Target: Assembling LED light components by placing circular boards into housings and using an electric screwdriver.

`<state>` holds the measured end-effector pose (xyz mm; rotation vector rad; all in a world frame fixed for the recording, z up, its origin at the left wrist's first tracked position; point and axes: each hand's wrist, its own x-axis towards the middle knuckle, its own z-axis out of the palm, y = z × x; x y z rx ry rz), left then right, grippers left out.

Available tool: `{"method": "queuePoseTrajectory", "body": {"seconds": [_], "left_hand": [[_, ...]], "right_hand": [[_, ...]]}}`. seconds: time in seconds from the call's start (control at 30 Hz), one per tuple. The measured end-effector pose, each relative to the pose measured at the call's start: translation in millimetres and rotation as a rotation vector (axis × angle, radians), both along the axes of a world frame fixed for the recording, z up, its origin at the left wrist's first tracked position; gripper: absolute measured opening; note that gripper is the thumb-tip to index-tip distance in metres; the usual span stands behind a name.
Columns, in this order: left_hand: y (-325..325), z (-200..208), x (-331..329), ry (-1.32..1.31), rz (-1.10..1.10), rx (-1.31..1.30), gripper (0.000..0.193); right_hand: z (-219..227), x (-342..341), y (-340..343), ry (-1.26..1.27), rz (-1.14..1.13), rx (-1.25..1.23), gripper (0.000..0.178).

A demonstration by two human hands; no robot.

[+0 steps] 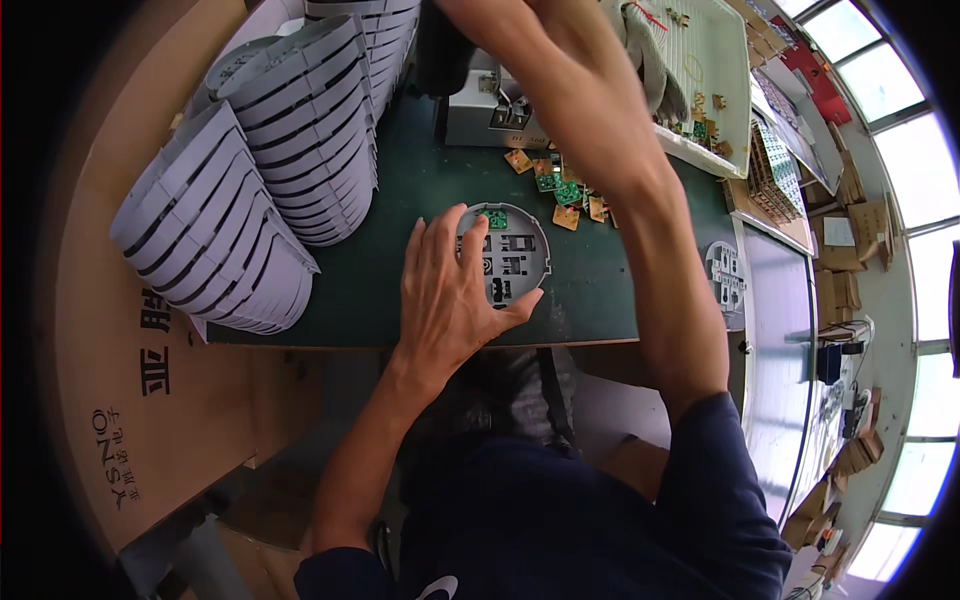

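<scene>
A round grey plastic housing (540, 250) lies near the table's front edge. My left hand (440, 275) grips it from the left, with the thumb at its near rim and the fingers over its far left side. Inside the housing are black-and-grey fittings, and a small green circuit board (494, 219) sits at the far end by my fingertips. My right arm (625, 150) stretches up across the table, and its hand lies past the top edge. Beside that forearm is a black cylindrical object (442, 55), partly cut off. Whether my right hand holds it is hidden.
Loose circuit boards (567, 192) lie in a pile beyond the housing. A metal-topped box device (490, 120) stands behind them. Stacked grey curved parts (215, 225) fill the left. At the far right are a white tray (735, 100) with a glove and another grey housing (725, 275).
</scene>
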<state>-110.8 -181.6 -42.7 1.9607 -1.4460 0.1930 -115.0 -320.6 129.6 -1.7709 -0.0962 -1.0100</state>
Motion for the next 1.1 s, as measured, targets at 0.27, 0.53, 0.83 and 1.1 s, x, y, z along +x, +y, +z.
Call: {"method": "queuePoseTrajectory", "body": {"seconds": [0.27, 0.53, 0.83, 1.1], "left_hand": [[1.0, -2.8, 3.7, 0.001, -0.024, -0.032, 0.086], [4.0, -3.0, 6.6, 0.023, -0.065, -0.021, 0.086], [3.8, -4.0, 3.9, 0.012, -0.063, -0.050, 0.086], [4.2, -7.9, 7.2, 0.018, -0.057, -0.028, 0.087]], "right_hand": [[15.8, 10.2, -24.1, 0.130, 0.164, 0.190, 0.059], [1.6, -15.0, -44.8, -0.023, -0.046, 0.328, 0.046], [0.1, 12.7, -63.2, 0.029, -0.287, 0.149, 0.031], [-9.2, -4.1, -41.0, 0.047, -0.210, 0.275, 0.036]]}}
